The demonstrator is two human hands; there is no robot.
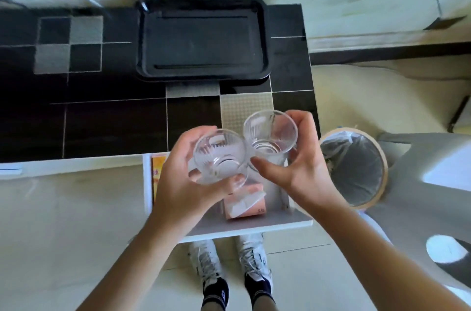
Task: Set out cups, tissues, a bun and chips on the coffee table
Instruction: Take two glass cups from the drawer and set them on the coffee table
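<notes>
Head view: left hand (pixel 178 175) and right hand (pixel 303 165) fingers each gripping an upright glass cup (pixel 220 158), rims touching; bench (pixel 114 127) and tray (pixel 204 40) lying directly ahead.

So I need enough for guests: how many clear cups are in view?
2. One clear cup is held in the left hand, the other cup in the right hand, rims touching. More may be hidden below.

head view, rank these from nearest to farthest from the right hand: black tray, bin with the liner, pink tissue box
1. pink tissue box, just below and left of the right hand, on the lower shelf.
2. bin, to the hand's right, on the floor.
3. black tray, far side of the coffee table.

The first two are close.
</notes>
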